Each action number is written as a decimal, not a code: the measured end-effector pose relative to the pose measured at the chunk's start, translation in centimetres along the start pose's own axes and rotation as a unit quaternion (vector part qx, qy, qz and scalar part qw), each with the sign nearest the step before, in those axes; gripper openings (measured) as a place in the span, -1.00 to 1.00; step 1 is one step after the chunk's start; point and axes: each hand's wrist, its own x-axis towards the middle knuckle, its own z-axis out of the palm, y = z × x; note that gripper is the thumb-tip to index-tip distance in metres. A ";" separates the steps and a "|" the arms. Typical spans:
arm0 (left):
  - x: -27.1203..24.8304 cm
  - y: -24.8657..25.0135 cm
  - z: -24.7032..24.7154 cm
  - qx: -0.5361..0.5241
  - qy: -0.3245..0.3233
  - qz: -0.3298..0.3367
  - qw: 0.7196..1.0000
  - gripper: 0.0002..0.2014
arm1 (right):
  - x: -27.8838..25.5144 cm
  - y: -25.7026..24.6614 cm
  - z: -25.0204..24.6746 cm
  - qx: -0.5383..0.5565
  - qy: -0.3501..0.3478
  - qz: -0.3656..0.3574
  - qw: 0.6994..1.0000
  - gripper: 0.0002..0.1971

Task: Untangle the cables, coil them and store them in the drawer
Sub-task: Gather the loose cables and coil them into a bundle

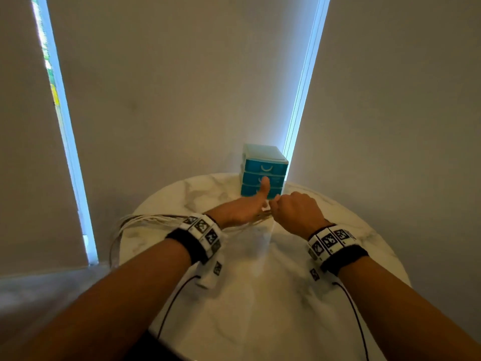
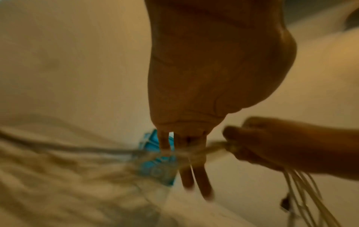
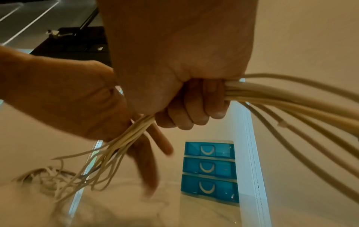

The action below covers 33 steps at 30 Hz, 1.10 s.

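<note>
Right hand [image 3: 174,73] fist clamps round smooth cream cables [image 3: 291,98]; left hand [image 3: 73,98] fingers straight, spread, strands draped across them; beyond, glossy blue drawers [image 3: 209,170].

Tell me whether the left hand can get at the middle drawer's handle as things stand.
Probably yes. The left hand is stretched out with straight fingers toward the blue drawer unit, and nothing stands between them. But the cables run across its palm, so it isn't truly free.

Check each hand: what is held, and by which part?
Right hand grips the cable bundle mid-length. Left hand has straight fingers, strands passing by it.
</note>
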 end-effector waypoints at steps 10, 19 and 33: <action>1.7 3.7 -1.2 0.207 0.204 0.041 0.956 -0.53 | -1.8 0.7 0.5 0.701 -0.030 0.232 0.673 -0.51; 1.7 3.3 -4.9 -0.127 0.357 -0.025 0.925 -0.58 | -0.8 -5.6 1.8 0.906 -0.193 0.114 0.358 -0.35; 0.4 -0.5 -3.9 -0.239 0.141 -0.105 0.955 -0.36 | 0.7 -4.9 3.3 0.974 0.015 0.103 0.201 -0.47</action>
